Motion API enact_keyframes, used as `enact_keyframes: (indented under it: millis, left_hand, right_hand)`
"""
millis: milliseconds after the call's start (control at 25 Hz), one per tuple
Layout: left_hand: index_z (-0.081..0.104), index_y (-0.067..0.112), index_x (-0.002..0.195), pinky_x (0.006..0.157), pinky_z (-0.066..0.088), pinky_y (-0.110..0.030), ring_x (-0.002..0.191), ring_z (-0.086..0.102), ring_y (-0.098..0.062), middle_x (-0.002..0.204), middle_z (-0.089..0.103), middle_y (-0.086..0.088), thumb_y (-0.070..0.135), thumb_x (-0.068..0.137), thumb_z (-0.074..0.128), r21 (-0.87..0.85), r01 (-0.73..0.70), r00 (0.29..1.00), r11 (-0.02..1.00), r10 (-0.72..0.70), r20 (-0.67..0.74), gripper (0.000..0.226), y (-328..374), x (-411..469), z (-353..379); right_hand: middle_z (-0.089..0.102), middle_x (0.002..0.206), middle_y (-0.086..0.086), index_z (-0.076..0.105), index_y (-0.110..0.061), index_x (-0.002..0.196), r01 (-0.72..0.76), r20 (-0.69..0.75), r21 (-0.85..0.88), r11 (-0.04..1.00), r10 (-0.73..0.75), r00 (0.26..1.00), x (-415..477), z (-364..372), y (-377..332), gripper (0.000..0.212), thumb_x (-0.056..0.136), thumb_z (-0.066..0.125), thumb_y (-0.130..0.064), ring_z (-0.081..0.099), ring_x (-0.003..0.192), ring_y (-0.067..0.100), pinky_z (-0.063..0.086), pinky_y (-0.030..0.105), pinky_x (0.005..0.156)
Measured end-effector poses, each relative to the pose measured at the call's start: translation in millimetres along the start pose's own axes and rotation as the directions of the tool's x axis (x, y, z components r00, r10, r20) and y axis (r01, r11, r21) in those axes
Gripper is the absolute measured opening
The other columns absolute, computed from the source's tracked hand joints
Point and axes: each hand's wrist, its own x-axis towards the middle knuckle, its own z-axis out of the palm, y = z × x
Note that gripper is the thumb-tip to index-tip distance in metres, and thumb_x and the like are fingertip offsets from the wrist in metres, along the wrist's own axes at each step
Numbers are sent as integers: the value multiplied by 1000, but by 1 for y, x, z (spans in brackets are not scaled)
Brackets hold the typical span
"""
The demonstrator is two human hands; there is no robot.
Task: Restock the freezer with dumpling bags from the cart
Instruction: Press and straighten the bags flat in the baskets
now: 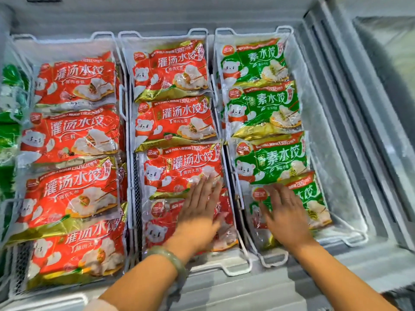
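Note:
An open chest freezer (pixel 350 261) holds three white wire baskets of dumpling bags. The left basket (pixel 13 200) and the middle basket (pixel 233 268) carry red bags in overlapping rows; the right basket (pixel 276 261) carries green bags. My left hand (pixel 199 212) lies flat with straight fingers on the nearest red bag (pixel 161 225) of the middle basket, fingertips reaching the red bag behind it (pixel 179 169). Flat on the nearest green bag (pixel 314 203) in the right basket lies my right hand (pixel 285 216), blurred. The cart is out of view.
More green bags (pixel 9 122) fill a section at the far left edge. The freezer's frosted inner wall (pixel 332 131) runs along the right of the green basket. A sliding lid frame and glass (pixel 381 90) rise at the right. A green bangle (pixel 170 257) circles my left wrist.

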Motion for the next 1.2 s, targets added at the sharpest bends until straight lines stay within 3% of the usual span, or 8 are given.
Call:
enact_keyframes:
  millis: [80, 160, 280, 400, 720, 920, 1080, 1200]
  left_hand:
    - [14, 16, 152, 122, -1, -41, 148, 6, -23, 160, 11, -4, 41, 90, 39, -85, -95, 995, 992, 95, -5, 71, 47, 30, 1]
    - [9, 12, 152, 121, -1, -46, 148, -7, -29, 159, -5, -8, 34, 93, 43, -118, -95, 990, 988, 106, 96, 72, 87, 55, 11]
    - [-15, 10, 149, 120, -5, -50, 142, -26, -37, 153, -28, -21, 56, 93, 33, 45, 7, 965, 999, -19, 261, 88, 113, 82, 34]
    - [-29, 20, 144, 117, -13, -50, 136, -37, -38, 146, -41, -20, 78, 75, 42, 68, 93, 943, 993, -110, 313, 115, 118, 102, 52]
    - [-37, 31, 138, 111, -22, -45, 134, -42, -33, 144, -48, -13, 84, 58, 54, 55, 135, 967, 989, -143, 210, 133, 114, 130, 55]
    - [-34, 23, 142, 112, -25, -42, 135, -43, -21, 149, -40, -7, 79, 74, 41, 87, 29, 980, 996, -46, 192, 116, 127, 93, 74]
    - [14, 15, 151, 113, 12, -46, 147, 12, -28, 157, 20, -15, 76, 79, 32, 109, 44, 965, 993, -70, 251, 95, 138, 63, 90]
    - [20, 19, 150, 111, 15, -47, 146, 15, -29, 157, 23, -15, 77, 81, 29, 108, 35, 984, 994, -53, 170, 91, 138, 61, 90]
  right_hand:
    - [54, 125, 15, 49, -9, 127, -156, 111, -31, 987, 158, 981, 0, -2, 42, 61, 88, 36, -54, 55, 113, 34, 48, 43, 94]
    - [47, 139, 18, 44, -6, 136, -124, 245, -86, 989, 141, 959, 1, 5, 78, 81, 88, 23, -68, 47, 127, 36, 39, 46, 104]
    - [-9, 161, 8, -1, -16, 153, 46, 416, -113, 993, 5, 909, 11, 11, 100, 104, 75, 10, -84, -7, 148, 27, 0, 43, 119]
    - [-48, 144, -2, -38, -23, 139, 47, 511, -73, 996, -3, 860, 22, 16, 111, 124, 53, 12, -96, -40, 136, 21, -14, 47, 118]
    - [-45, 147, 3, -36, -21, 141, 132, 441, 29, 991, -131, 888, 57, 28, 132, 134, 50, 26, -99, -41, 136, 24, -12, 55, 116]
    - [-52, 142, 3, -38, -25, 139, 146, 521, 60, 987, -156, 839, 30, 24, 129, 129, 43, 9, -98, -48, 131, 26, -19, 55, 113]
    - [-51, 142, 0, -31, -35, 141, 209, 601, 63, 976, -204, 772, 15, 23, 131, 116, 49, 6, -95, -48, 131, 26, -17, 55, 113]
    - [-41, 149, -4, -24, -41, 144, 196, 590, 72, 978, -200, 782, 23, 12, 135, 102, 69, 25, -89, -35, 139, 24, -11, 51, 117]
